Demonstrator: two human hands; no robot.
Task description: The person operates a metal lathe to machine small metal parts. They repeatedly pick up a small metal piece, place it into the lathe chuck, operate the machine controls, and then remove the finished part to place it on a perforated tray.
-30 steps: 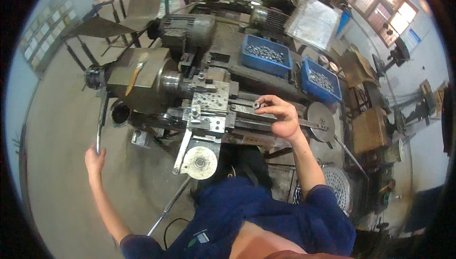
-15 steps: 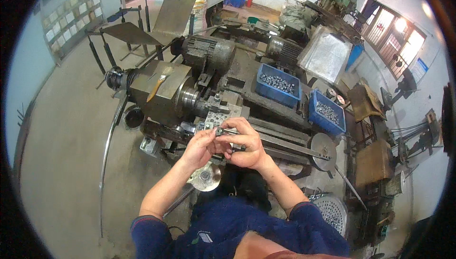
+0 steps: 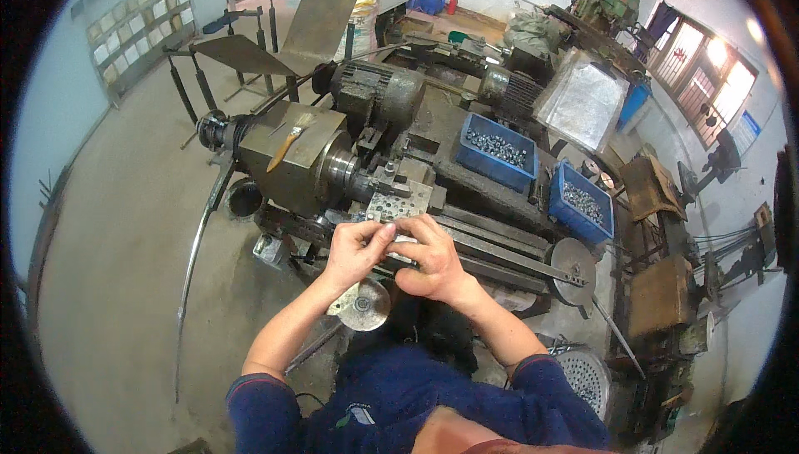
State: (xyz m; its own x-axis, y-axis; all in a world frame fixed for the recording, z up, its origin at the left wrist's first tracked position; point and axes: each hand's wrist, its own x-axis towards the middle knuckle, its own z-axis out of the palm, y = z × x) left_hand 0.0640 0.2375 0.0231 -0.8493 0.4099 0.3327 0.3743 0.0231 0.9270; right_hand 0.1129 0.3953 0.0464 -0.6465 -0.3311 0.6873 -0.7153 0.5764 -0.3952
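Note:
My left hand [image 3: 353, 256] and my right hand [image 3: 434, 262] meet in front of the lathe, fingertips together. Between the left thumb and fingers is a small metal part, almost wholly covered now. Bent fingers of the right hand close in against it from the other side; whether they grip something of their own is hidden. Just beyond the hands lies a metal plate full of holes [image 3: 398, 206] on the lathe carriage. The lathe's chuck end [image 3: 339, 167] is to the left of that plate. Below the left hand sits a round handwheel [image 3: 364, 306].
A brush [image 3: 287, 146] lies on the headstock [image 3: 283, 175]. Two blue bins [image 3: 496, 173] [image 3: 581, 219] of small metal parts stand to the right. A metal disc [image 3: 571, 271] is at the bed's right end, and a perforated basket [image 3: 584, 371] is lower right. A long rod [image 3: 191, 279] slants at left.
The small metal part showed between my fingertips before; now my fingers cover it. Both hands have drawn closer together. The whole view has shifted slightly.

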